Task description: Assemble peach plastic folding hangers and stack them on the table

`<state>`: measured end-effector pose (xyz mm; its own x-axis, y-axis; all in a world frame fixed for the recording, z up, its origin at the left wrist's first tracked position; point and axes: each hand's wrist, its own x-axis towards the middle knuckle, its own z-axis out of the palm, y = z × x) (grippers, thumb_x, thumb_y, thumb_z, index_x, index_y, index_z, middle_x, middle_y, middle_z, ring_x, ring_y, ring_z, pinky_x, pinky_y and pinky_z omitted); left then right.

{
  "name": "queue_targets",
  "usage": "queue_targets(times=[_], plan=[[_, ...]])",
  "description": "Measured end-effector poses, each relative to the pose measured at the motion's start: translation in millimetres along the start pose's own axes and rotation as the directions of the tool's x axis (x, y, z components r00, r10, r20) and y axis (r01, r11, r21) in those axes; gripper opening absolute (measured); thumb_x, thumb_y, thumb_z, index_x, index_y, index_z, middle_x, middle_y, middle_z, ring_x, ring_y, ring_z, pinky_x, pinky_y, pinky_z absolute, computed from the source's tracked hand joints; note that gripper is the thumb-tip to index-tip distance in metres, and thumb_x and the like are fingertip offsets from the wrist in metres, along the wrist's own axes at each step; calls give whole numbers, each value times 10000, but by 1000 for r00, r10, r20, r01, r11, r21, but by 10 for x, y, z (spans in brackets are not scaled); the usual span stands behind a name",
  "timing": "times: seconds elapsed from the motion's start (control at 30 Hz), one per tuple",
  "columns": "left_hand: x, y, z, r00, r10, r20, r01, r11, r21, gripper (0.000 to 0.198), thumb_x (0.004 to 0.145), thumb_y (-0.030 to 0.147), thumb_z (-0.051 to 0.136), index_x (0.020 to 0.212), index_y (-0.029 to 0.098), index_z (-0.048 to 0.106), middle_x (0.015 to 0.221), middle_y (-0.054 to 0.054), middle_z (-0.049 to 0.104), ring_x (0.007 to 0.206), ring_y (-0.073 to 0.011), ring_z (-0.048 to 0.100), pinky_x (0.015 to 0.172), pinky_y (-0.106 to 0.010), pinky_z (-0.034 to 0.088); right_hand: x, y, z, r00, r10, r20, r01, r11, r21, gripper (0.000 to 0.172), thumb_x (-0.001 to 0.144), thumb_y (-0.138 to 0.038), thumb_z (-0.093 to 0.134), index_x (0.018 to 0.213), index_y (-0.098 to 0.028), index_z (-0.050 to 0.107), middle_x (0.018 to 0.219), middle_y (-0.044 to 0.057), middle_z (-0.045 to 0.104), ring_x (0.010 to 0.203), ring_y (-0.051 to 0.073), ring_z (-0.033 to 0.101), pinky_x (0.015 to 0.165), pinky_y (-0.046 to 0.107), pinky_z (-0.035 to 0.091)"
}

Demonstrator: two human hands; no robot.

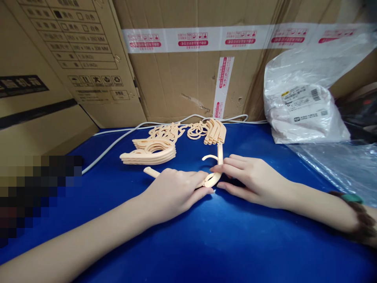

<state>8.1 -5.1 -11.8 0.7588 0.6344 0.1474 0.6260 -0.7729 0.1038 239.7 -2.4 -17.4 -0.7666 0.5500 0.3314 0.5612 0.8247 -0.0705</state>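
Note:
A cream plastic folding clothes hanger (211, 180) lies between my hands, its centre joint low and its small curved hook pointing left. Wrapped over its left arm is my left hand (176, 188), thumb and fingers closed near the joint. My right hand (246, 175) pinches the right arm just above the joint, with the thumb underneath. That right arm reaches away toward the back, and the left arm's tip sticks out past my left knuckles. Part of the hanger is covered by my fingers.
Behind my left hand sits a stack of cream hanger arms (149, 155). Farther back are loose hooks (166, 131), rings (196, 130) and more arms (215, 131). A white cable (113, 147) runs along cardboard boxes (188, 78). A white plastic bag (306, 110) stands right on the blue table (218, 243).

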Motion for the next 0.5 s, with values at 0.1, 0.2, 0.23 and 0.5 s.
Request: queue_targets(times=[0.1,0.2,0.23,0.5], plan=[[0,3,-2,1000,-11,20,11,1000,-17,308,979,393,393,1036,181,609,886,-52,721,767,-188,685,615,-233,438,7,0,-2,1000,3,-4,-3,1000,5,276,961,-330,448,1139,-156,569,974,83,642,857,182,581,712,293,460],[-1,9,-3,999,-22,36,23,999,-32,300,972,399,410,1017,180,611,895,-48,721,749,-187,685,596,-236,421,9,-5,-3,1000,6,-19,-6,1000,1,285,967,-351,437,1121,-155,574,962,78,630,844,179,564,718,293,444],[-2,11,-2,999,-20,31,21,999,-39,299,970,403,415,1015,183,611,895,-45,722,746,-186,685,588,-235,414,9,-8,-5,1000,11,-26,-12,1000,-2,292,968,-361,433,1115,-155,577,955,76,627,834,179,557,717,294,439],[-20,-15,28,993,114,-24,-115,991,-63,269,945,375,482,1118,202,594,961,-17,733,800,-185,703,606,-237,428,11,16,-23,974,187,-126,-180,982,63,294,981,-354,386,854,-187,592,805,48,574,751,171,501,676,293,404]])
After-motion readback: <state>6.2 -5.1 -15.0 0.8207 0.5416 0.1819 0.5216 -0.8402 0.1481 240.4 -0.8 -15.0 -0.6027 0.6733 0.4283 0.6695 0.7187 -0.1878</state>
